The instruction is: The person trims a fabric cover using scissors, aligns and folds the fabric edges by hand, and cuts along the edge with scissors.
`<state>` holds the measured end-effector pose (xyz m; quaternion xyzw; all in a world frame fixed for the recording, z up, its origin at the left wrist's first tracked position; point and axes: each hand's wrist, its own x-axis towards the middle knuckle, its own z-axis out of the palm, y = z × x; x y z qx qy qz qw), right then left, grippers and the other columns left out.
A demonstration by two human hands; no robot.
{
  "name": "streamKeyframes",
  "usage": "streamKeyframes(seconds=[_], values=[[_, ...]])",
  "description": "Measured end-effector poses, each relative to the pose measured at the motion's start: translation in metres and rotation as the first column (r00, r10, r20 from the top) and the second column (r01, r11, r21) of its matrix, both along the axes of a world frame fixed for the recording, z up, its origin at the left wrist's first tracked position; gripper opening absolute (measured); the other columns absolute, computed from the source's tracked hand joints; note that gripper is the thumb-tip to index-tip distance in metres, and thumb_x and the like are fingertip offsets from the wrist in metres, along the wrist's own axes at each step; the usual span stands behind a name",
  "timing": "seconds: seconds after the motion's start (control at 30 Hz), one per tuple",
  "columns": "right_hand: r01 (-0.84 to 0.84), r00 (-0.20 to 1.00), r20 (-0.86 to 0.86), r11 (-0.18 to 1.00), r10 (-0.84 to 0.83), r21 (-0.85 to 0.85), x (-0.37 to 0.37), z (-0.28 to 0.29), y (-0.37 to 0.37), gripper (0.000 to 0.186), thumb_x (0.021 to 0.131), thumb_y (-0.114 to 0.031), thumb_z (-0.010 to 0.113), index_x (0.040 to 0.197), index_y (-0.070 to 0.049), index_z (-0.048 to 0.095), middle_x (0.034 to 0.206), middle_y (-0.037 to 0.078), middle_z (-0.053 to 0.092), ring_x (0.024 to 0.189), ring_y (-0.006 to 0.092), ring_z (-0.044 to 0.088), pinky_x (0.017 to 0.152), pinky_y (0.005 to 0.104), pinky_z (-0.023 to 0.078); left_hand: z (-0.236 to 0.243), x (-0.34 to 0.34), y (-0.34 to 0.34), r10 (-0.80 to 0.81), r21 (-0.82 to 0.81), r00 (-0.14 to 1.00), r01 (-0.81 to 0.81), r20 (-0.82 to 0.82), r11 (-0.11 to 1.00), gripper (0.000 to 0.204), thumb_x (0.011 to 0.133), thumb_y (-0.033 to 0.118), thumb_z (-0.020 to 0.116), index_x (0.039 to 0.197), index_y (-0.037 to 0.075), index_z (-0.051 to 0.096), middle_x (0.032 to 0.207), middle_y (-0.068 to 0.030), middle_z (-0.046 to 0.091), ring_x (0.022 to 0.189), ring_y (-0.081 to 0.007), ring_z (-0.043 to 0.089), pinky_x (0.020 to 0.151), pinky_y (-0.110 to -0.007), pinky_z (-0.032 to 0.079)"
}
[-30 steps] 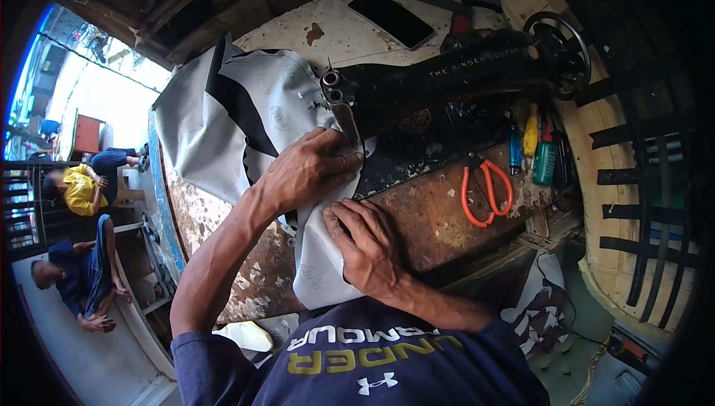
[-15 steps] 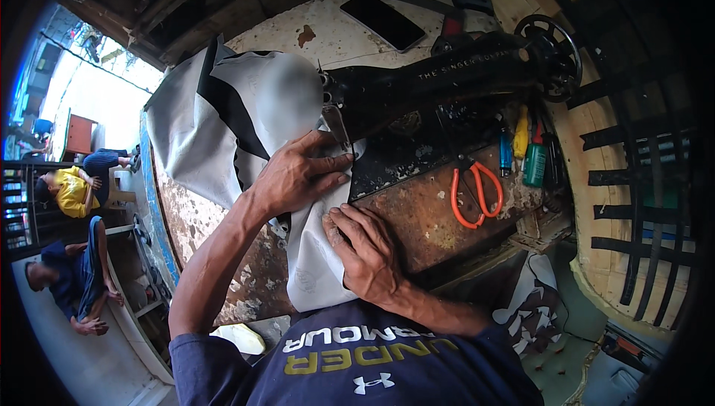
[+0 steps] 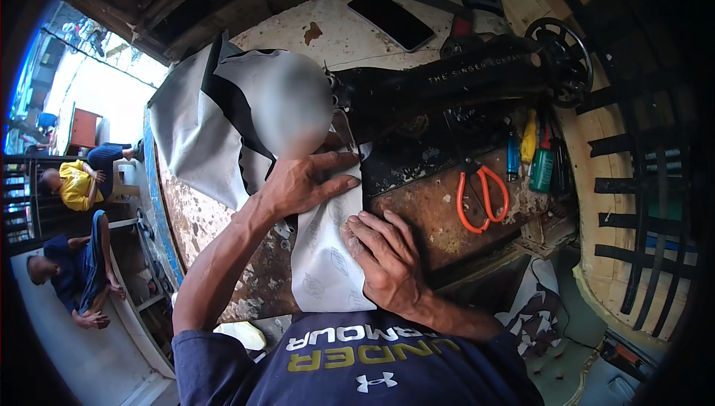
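Observation:
A light grey sheet of fabric or leather-like material [image 3: 328, 276] with a black strip along part of it runs from the far left of the bench down to my shirt. Beside the needle end of a black sewing machine [image 3: 447, 82], my left hand [image 3: 302, 183] presses the sheet flat, its index finger and thumb stretched along the edge. A round blur hides the sheet just beyond that hand. Nearer my body, my right hand [image 3: 387, 257] rests with fingers spread at the sheet's right edge. Neither hand closes around anything.
Orange-handled scissors [image 3: 484, 197] lie right of my hands, next to a green bottle [image 3: 541, 170] and a yellow-handled tool [image 3: 529, 136]. A phone [image 3: 391, 19] lies behind the machine. The handwheel [image 3: 558, 62] stands at the right. Two people sit at the far left.
My right hand's fingers have spread and shifted slightly right along the sheet's edge. My left hand keeps its place on the sheet near the needle. The whole view has shifted a little.

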<state>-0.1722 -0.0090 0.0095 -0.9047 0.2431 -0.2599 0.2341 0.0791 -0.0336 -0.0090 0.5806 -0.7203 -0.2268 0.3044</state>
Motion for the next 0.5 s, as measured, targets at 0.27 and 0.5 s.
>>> streamKeyframes(seconds=[0.27,0.5], values=[[0.001,1.000,0.006,1.000,-0.001,0.012,0.003,-0.018,0.009,0.035,0.091,-0.006,0.061,0.121,0.006,0.074,0.131,0.019,0.069,0.130,0.0342,0.062,0.114,0.0539,0.046,-0.002,0.000,0.002,-0.020,-0.067,0.997,0.026,0.079,0.997,0.034,0.085,0.029,0.087,0.115,0.013,0.083,0.120,-0.0142,0.070,0.113,-0.0334,0.064,0.100,-0.045,0.052],[0.016,0.998,0.054,0.999,-0.018,0.032,0.007,-0.021,0.013,0.039,0.084,0.001,0.061,0.120,0.008,0.074,0.129,0.019,0.069,0.127,0.0362,0.063,0.113,0.0538,0.048,-0.002,0.000,0.000,-0.055,-0.128,0.987,0.075,0.148,0.989,0.034,0.083,0.027,0.088,0.114,0.014,0.083,0.122,-0.0144,0.069,0.111,-0.0342,0.064,0.098,-0.044,0.052]])
